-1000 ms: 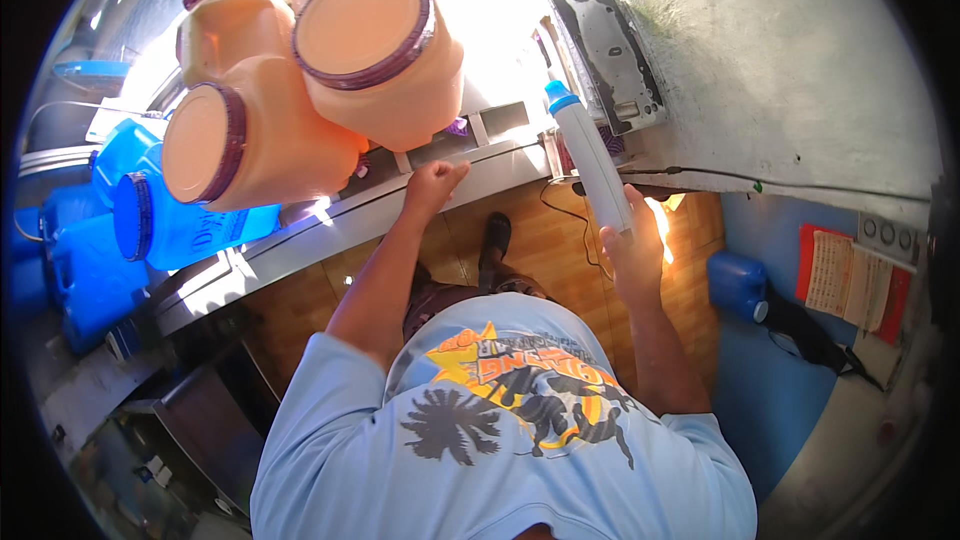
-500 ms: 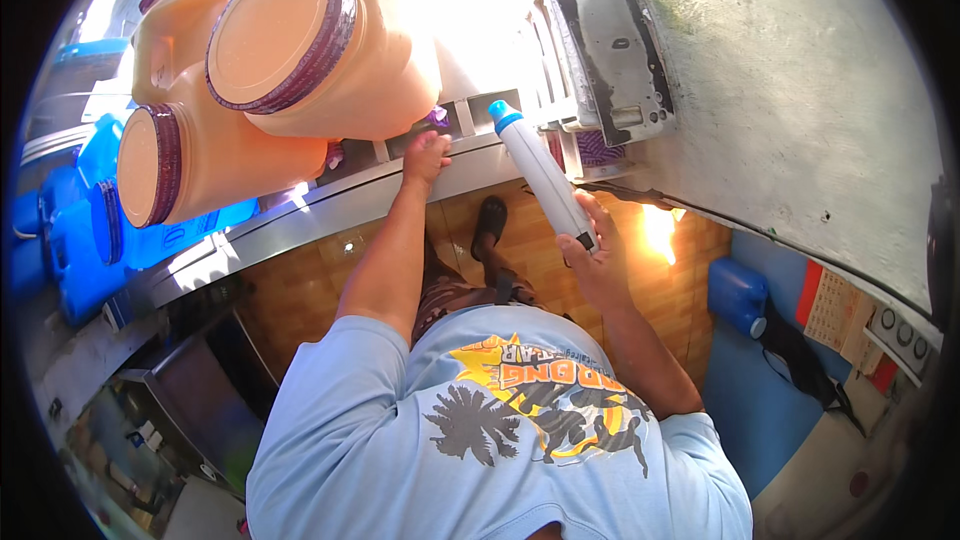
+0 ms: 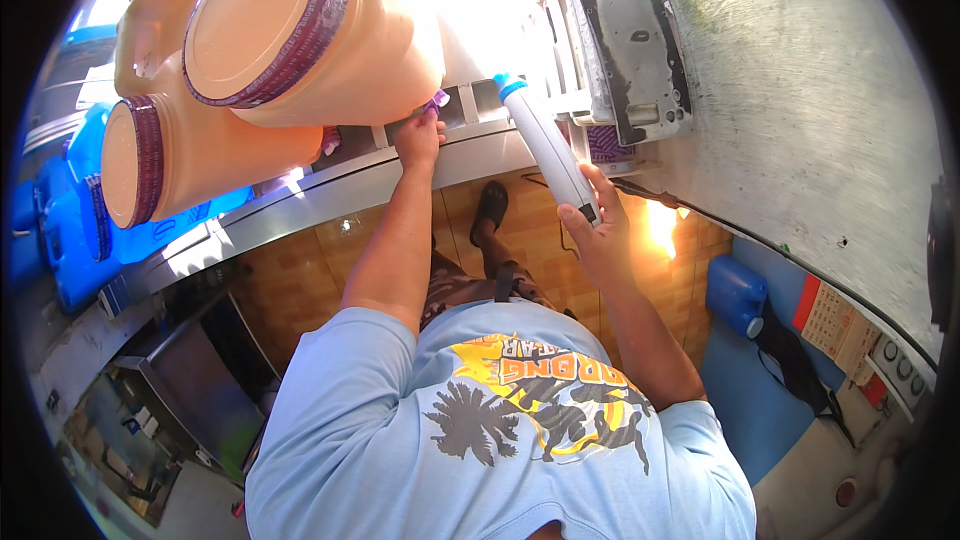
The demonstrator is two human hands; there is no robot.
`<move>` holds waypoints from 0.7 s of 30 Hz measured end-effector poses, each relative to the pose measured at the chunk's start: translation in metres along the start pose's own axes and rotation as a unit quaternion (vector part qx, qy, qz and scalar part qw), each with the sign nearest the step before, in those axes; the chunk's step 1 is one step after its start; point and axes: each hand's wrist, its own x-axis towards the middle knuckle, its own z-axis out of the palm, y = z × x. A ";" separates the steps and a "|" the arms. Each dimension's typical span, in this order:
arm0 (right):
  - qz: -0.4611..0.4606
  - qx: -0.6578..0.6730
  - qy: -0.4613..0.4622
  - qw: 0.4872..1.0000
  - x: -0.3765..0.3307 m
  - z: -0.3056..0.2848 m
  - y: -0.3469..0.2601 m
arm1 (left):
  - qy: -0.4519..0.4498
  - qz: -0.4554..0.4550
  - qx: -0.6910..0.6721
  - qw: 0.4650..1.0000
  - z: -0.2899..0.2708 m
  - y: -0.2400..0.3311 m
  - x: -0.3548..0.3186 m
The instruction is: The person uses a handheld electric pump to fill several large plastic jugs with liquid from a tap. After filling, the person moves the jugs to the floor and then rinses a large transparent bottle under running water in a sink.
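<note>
My right hand (image 3: 597,210) grips the lower end of a white tube-shaped handheld tool (image 3: 546,140) with a blue tip. The tool leans up and to the left, its tip at the metal ledge. My left hand (image 3: 420,140) is raised to the ledge, fingers closed on a small purple plastic seal (image 3: 436,102) at the lower right edge of a large peach-coloured jug (image 3: 400,50). This jug lies on its side with its round, purple-banded lid (image 3: 258,25) facing left. A second peach jug (image 3: 225,150) lies below it, with a similar purple band.
Blue jugs (image 3: 85,230) stand at the far left. A metal ledge (image 3: 350,175) runs beneath the peach jugs. A black-and-grey box-shaped unit (image 3: 632,50) is beside a pale wall (image 3: 790,90). A dark cord (image 3: 720,220) runs along the wall's lower edge. A blue container (image 3: 735,295) sits at right.
My left hand has risen slightly to the purple seal. The tool in my right hand has shifted a little up and right. The view has moved slightly.
</note>
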 end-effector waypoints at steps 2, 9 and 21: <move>-0.002 0.006 0.001 1.000 0.000 0.000 0.004 | 0.008 0.000 0.013 1.000 0.002 0.000 0.001; 0.014 0.001 -0.008 1.000 0.000 -0.001 0.015 | -0.048 -0.059 -0.173 0.982 0.007 0.005 0.006; 0.059 -0.012 -0.022 0.998 0.032 0.014 0.007 | -0.108 -0.140 -0.371 0.912 0.007 0.030 0.002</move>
